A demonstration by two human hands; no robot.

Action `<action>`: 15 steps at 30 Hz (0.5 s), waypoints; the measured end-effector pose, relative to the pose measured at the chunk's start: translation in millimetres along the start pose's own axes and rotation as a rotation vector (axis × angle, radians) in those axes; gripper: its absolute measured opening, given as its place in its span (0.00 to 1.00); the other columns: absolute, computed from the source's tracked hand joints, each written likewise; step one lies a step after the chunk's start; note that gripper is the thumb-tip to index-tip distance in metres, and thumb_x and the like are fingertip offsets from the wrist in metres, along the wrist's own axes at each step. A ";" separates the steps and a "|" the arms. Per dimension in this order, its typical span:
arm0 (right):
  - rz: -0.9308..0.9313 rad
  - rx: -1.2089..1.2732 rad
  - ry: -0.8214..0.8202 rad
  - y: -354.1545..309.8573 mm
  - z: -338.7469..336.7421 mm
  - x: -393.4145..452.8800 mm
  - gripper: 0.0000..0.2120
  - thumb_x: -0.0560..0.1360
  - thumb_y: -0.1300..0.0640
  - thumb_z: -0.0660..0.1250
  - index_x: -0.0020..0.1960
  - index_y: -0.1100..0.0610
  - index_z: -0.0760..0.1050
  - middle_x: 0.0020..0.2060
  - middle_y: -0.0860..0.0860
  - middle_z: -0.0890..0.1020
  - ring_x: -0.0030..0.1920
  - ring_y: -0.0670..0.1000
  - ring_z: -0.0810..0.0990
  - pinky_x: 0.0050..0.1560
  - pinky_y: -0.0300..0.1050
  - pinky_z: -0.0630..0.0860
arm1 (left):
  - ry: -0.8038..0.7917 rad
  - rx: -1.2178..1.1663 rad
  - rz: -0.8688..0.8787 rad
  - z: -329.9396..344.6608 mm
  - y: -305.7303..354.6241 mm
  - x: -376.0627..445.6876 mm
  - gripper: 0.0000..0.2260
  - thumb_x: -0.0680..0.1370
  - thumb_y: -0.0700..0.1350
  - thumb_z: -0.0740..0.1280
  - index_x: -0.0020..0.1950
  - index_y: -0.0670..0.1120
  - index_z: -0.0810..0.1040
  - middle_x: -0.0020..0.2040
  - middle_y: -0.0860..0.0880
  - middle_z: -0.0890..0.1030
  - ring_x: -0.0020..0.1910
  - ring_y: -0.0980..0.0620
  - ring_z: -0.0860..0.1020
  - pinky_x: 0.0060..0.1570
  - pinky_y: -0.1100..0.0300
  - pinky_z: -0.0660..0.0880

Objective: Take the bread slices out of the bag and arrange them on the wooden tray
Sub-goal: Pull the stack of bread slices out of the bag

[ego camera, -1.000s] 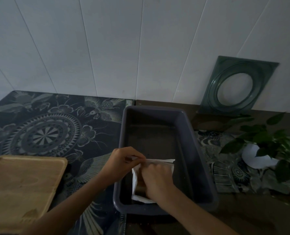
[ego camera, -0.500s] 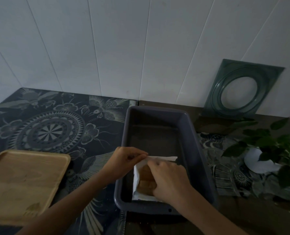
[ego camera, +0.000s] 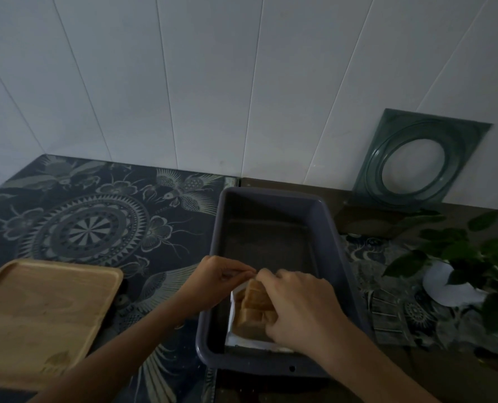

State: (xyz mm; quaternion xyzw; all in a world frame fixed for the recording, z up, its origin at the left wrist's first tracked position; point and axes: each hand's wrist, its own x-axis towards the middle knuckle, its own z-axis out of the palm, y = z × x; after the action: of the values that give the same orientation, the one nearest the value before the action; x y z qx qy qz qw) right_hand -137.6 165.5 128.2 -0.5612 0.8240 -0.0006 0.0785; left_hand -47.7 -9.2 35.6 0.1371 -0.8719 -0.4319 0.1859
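A white bag [ego camera: 232, 321] of brown bread slices [ego camera: 253, 303] lies at the near end of a dark grey plastic tub [ego camera: 338, 257]. My left hand [ego camera: 216, 276] pinches the bag's upper edge at its mouth. My right hand [ego camera: 297, 306] lies over the bread, fingers wrapped around the slices, hiding their right side. The wooden tray [ego camera: 38, 309] sits on the counter at the lower left with nothing on it, well apart from both hands.
A dark patterned mat [ego camera: 96, 228] covers the counter under the tray. A green square plate [ego camera: 413, 164] leans on the white wall at the back right. A leafy plant in a white pot [ego camera: 451, 283] stands right of the tub.
The bag's mouth has been pulled wider and more of the bread shows. My right hand has shifted from the bag's top edge onto the slices.
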 end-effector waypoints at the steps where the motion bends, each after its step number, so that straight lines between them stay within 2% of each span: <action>1: -0.001 0.017 -0.005 2.3 -5.2 -1.3 0.24 0.69 0.44 0.73 0.61 0.42 0.66 0.53 0.46 0.79 0.53 0.52 0.79 0.44 0.48 0.69 | -0.005 -0.003 -0.001 -0.5 0.0 -0.1 0.08 0.79 0.46 0.71 0.55 0.48 0.87 0.48 0.56 0.88 0.46 0.64 0.85 0.51 0.65 0.82; 4: 0.004 0.076 -0.018 11.3 -21.3 -3.1 0.26 0.67 0.37 0.71 0.61 0.39 0.66 0.51 0.42 0.79 0.48 0.48 0.78 0.42 0.46 0.70 | -0.023 0.005 -0.009 -1.2 1.1 -0.9 0.08 0.79 0.47 0.70 0.55 0.51 0.87 0.47 0.58 0.88 0.47 0.64 0.85 0.51 0.64 0.82; 6: 0.012 0.105 -0.029 17.9 -30.8 -4.1 0.29 0.64 0.34 0.70 0.62 0.38 0.66 0.51 0.41 0.80 0.49 0.48 0.80 0.43 0.46 0.73 | -0.006 -0.003 -0.031 -1.5 3.7 -0.9 0.08 0.80 0.49 0.69 0.55 0.51 0.87 0.46 0.58 0.88 0.46 0.64 0.85 0.50 0.63 0.82; 9: 0.019 0.135 -0.041 24.9 -42.2 -7.7 0.31 0.62 0.35 0.70 0.63 0.37 0.66 0.53 0.41 0.81 0.52 0.48 0.81 0.49 0.49 0.80 | 0.002 0.021 -0.054 -2.7 10.3 -0.5 0.11 0.82 0.51 0.66 0.51 0.51 0.87 0.42 0.56 0.87 0.43 0.60 0.85 0.46 0.60 0.82; 12: 0.006 0.159 -0.033 31.1 -52.9 -11.4 0.31 0.62 0.35 0.72 0.63 0.36 0.67 0.52 0.40 0.81 0.52 0.46 0.81 0.52 0.50 0.81 | -0.021 0.003 -0.067 -5.0 17.2 -1.8 0.15 0.84 0.53 0.61 0.44 0.57 0.85 0.34 0.60 0.83 0.36 0.62 0.82 0.39 0.65 0.76; 13: 0.000 0.173 -0.026 33.6 -56.2 -12.8 0.30 0.62 0.35 0.72 0.62 0.36 0.68 0.51 0.39 0.81 0.51 0.44 0.81 0.51 0.48 0.81 | -0.031 -0.032 -0.077 -6.0 20.3 -3.1 0.16 0.84 0.54 0.59 0.45 0.57 0.85 0.34 0.60 0.83 0.36 0.62 0.82 0.40 0.65 0.75; 15: -0.013 0.217 -0.010 39.1 -62.7 -15.7 0.29 0.62 0.36 0.73 0.61 0.35 0.69 0.48 0.37 0.81 0.48 0.40 0.81 0.49 0.43 0.80 | -0.047 -0.128 -0.095 -8.5 25.6 -5.9 0.19 0.83 0.58 0.56 0.52 0.53 0.85 0.43 0.56 0.86 0.46 0.58 0.84 0.49 0.58 0.79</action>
State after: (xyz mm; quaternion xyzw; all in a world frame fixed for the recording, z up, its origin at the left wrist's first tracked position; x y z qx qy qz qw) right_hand -176.3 189.0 188.7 -0.5545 0.8151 -0.0875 0.1428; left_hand -40.7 2.3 59.7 0.1559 -0.8391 -0.4982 0.1531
